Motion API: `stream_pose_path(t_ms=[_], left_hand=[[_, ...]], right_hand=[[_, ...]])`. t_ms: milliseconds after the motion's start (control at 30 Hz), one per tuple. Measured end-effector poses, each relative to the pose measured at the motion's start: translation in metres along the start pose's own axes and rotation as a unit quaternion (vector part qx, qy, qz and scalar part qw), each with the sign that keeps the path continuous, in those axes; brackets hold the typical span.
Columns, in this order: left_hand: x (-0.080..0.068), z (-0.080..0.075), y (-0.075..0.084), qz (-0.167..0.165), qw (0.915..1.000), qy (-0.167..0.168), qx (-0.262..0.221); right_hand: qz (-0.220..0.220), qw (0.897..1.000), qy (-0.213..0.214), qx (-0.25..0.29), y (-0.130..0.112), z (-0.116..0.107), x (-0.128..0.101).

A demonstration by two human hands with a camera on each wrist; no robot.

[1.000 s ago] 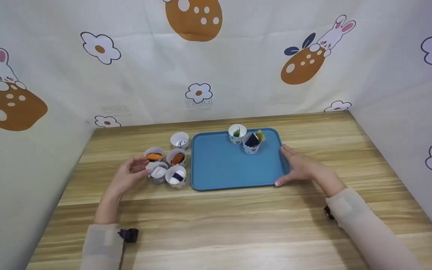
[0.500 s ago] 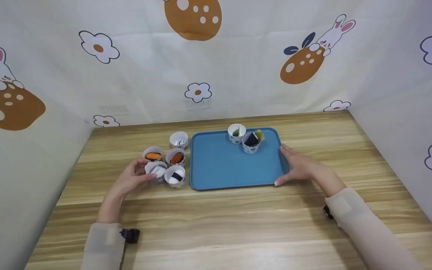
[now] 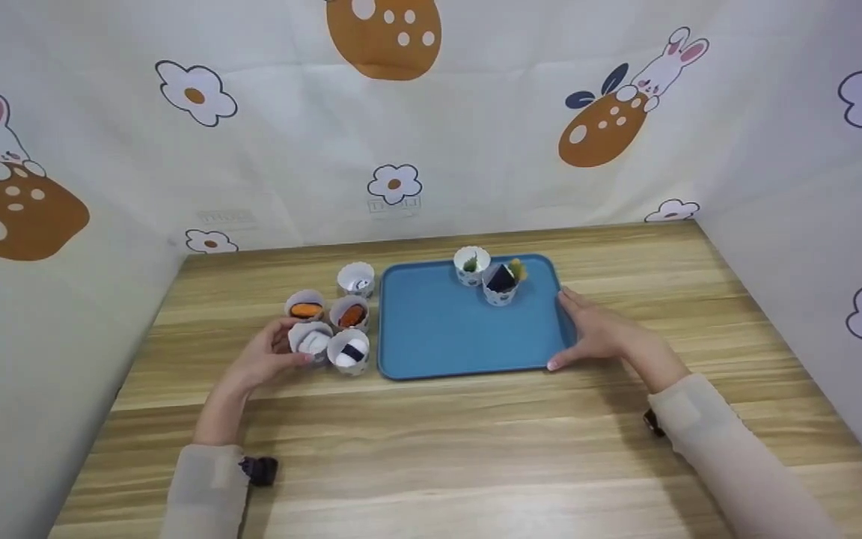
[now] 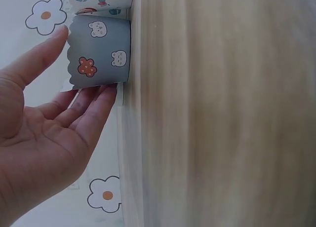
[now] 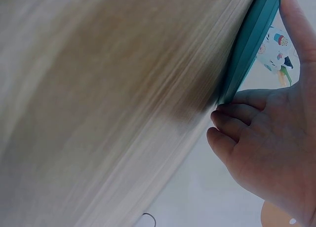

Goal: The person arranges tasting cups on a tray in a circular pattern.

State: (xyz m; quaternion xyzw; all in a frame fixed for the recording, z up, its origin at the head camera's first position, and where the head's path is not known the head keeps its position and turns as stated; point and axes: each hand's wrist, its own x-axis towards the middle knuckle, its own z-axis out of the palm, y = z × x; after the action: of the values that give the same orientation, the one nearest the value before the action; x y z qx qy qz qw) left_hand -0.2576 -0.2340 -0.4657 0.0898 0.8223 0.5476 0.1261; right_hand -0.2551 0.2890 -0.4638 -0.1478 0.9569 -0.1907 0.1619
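Note:
My left hand (image 3: 260, 361) holds a grey-blue paper cup (image 4: 98, 49) with scalloped rim and bear prints, thumb at the near side and fingers round the other. Something white lies in that cup. Right beside it are a cup with white toy sushi wrapped in a dark band (image 3: 352, 355), one with an orange-topped piece (image 3: 306, 310) and one with a red-orange piece (image 3: 352, 317). My right hand (image 3: 599, 333) touches the right edge of a blue tray (image 3: 438, 329), fingers along the side and thumb near its front corner.
Two paper cups stand on the tray's back right: one with a green piece (image 3: 471, 265), the other with a dark triangle and yellow-green bits (image 3: 502, 280). Another cup (image 3: 357, 281) stands behind the left group. A patterned cloth wall (image 3: 289, 150) borders the wooden table (image 3: 431, 449).
My left hand has moved right and closed its thumb and fingers around the cup with the white contents. The right hand and tray have stayed in place.

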Motion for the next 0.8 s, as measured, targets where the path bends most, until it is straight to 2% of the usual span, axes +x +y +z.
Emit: stream_pose_path(t_ms=[167,467,800], left_hand=[[0.0019,0.0008,-0.0007,0.003,0.9999,-0.004,0.012],[0.0037,0.003,0.0023,-0.012,0.9969,0.0,0.078],[0.0045,0.005,0.0006,0.005,0.9957,0.016,0.092]], right_hand=[[-0.01,1.0,0.005,-0.016,0.0003,-0.0005,0.0002],[-0.003,1.0,0.002,-0.013,0.0007,-0.0002,0.001],[0.006,1.0,-0.002,-0.007,0.0003,0.0,0.0006]])
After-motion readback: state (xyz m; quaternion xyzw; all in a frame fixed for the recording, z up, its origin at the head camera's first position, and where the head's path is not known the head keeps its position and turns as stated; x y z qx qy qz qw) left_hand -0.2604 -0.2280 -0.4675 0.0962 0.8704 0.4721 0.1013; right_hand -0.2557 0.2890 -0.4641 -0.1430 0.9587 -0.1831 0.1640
